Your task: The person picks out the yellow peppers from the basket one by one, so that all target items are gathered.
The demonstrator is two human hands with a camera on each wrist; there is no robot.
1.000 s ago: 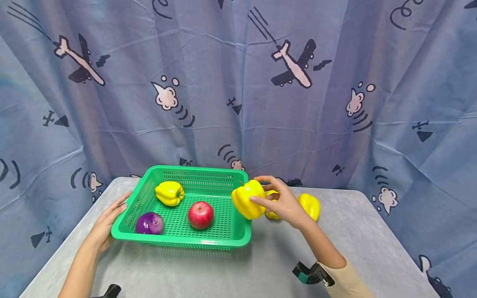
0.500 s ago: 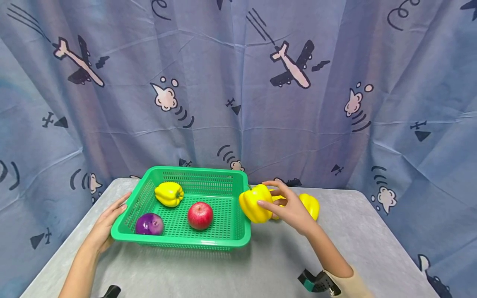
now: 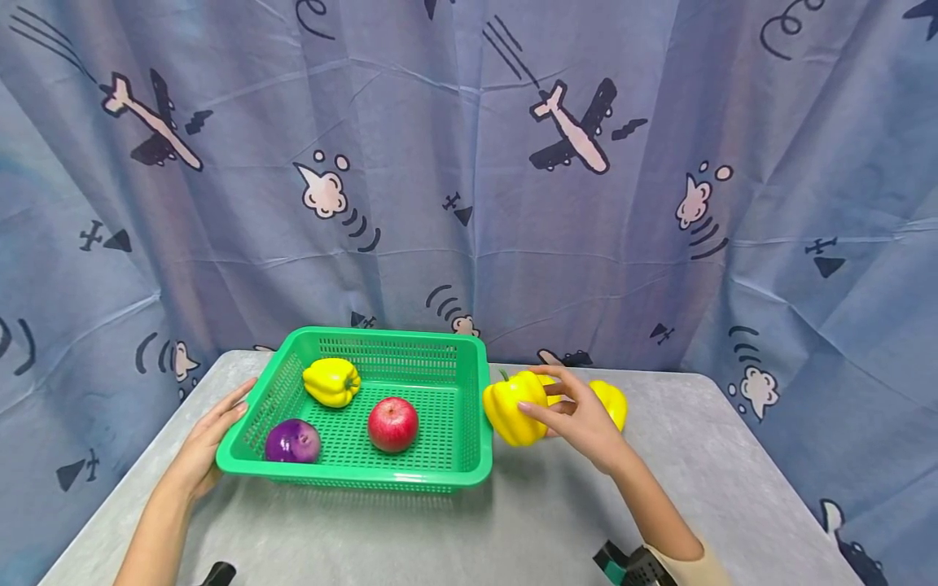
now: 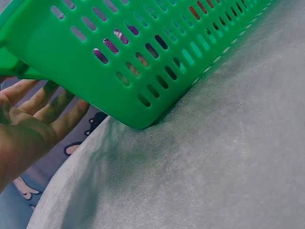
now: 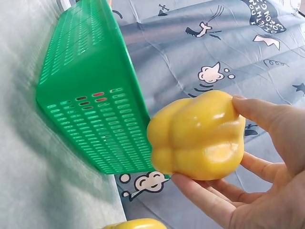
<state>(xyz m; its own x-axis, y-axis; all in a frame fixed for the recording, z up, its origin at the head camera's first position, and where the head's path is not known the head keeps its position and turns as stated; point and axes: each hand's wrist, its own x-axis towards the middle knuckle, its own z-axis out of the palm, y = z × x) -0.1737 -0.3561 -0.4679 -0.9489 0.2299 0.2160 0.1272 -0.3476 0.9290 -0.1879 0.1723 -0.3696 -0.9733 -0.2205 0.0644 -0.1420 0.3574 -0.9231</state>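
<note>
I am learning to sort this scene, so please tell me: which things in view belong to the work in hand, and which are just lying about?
Seems part of the job:
held yellow pepper, in the right grip
green basket, touched by the left grip

Untouched, perhaps just lying about:
red apple, purple item and second pepper, in the basket
loose yellow peppers on the table
</note>
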